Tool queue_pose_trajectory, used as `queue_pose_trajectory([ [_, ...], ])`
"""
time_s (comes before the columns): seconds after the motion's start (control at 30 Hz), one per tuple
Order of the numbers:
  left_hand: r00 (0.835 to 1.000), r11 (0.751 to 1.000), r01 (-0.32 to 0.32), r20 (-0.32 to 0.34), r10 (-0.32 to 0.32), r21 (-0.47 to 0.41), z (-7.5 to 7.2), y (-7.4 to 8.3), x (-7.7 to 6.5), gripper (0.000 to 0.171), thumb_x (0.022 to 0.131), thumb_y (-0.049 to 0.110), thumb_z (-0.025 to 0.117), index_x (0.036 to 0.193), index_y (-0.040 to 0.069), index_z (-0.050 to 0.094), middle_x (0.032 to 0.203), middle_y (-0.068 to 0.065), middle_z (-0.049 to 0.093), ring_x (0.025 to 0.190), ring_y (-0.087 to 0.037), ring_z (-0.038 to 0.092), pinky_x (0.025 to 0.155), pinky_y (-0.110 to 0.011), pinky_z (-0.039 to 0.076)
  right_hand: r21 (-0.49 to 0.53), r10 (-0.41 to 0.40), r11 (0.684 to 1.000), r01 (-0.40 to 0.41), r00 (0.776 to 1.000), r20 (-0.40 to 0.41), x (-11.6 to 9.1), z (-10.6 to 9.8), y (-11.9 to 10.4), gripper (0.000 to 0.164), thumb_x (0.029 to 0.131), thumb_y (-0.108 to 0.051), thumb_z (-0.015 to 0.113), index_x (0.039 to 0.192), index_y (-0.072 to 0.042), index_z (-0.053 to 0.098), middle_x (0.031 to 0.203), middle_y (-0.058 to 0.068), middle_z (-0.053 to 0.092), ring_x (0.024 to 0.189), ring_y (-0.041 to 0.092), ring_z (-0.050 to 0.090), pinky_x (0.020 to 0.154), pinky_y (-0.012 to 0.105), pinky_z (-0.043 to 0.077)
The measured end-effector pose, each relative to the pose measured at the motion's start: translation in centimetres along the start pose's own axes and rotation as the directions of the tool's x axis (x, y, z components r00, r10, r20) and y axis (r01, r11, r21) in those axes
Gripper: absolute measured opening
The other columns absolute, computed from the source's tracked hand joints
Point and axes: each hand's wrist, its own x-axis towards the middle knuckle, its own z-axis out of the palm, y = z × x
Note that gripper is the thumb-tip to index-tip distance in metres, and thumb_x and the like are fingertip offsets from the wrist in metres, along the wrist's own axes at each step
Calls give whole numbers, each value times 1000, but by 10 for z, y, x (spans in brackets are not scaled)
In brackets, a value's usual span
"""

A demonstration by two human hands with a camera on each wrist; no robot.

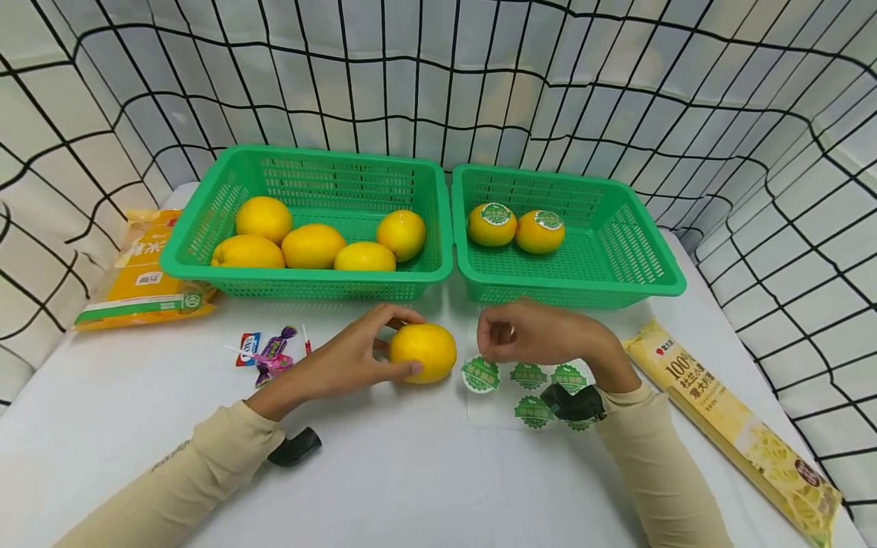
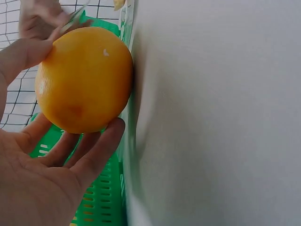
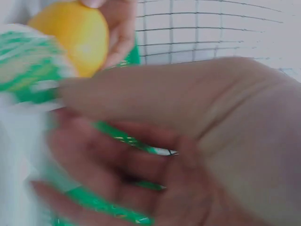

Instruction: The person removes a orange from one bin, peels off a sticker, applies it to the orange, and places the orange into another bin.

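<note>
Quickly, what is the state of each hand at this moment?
Left hand: holding a yellow fruit.
Right hand: closed, pinching a green-and-white sticker.

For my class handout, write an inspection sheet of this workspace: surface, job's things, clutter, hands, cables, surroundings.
Surface: white tabletop.
Job's things: held yellow fruit; five fruits in the left basket; two stickered fruits in the right basket; sticker sheet on the tabletop, partly hidden.
Clutter: wrapped candies and orange packet at left, noodle packet at right.
Hands: left hand holds the yellow fruit; right hand pinches a loose sticker.
Cables: nothing seen.
Surroundings: black wire mesh, pale cloth behind.
</note>
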Motion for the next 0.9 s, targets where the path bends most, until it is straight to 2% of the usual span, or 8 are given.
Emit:
queue_pose_trajectory([
  [0.07,1000,1000,5,-1,-6,-19,-1,0,0,57,95,18,83,143,12,53,148,-8,54,131,-30,53,102,-45,56,67,-46,996,52,995,-91,0,-2,-1,4,102,-9,71,102,-12,70,96,-1,69,86,18,64,78,31,59],
  [0.17,1000,999,10,0,-10,-41,-2,0,0,56,96,17,81,144,12,52,150,-9,52,133,-32,52,105,-47,55,113,-92,987,117,975,-203,5,1,-4,6,103,-9,71,109,-10,70,101,1,71,88,22,66,80,36,62],
  [0.33,1000,997,19,6,-19,-69,-3,0,0,57,96,15,81,145,10,51,152,-9,50,134,-33,51,107,-50,53,118,-137,976,182,939,-315,23,17,-5,8,103,-11,71,111,-9,72,105,1,72,89,20,67,78,36,62],
  [0.47,999,995,36,17,-35,-94,-2,1,1,57,97,15,80,143,8,47,150,-11,50,137,-33,50,108,-49,54,108,-145,973,202,908,-392,30,28,-4,7,102,-9,72,109,-9,72,105,0,72,90,17,65,77,35,61],
  [0.7,999,993,48,18,-46,-110,-3,2,0,56,96,16,81,137,7,44,145,-12,51,138,-33,50,108,-49,54,55,-180,972,226,881,-437,37,36,-3,9,100,-7,74,108,-9,72,107,-1,72,92,16,64,81,42,60],
  [0.9,998,991,55,10,-55,-122,-5,2,-2,54,96,15,81,136,7,45,144,-12,50,137,-33,50,109,-49,53,9,-207,972,233,879,-429,42,39,-4,10,99,-7,75,109,-8,71,107,1,72,90,15,64,82,44,60],
])
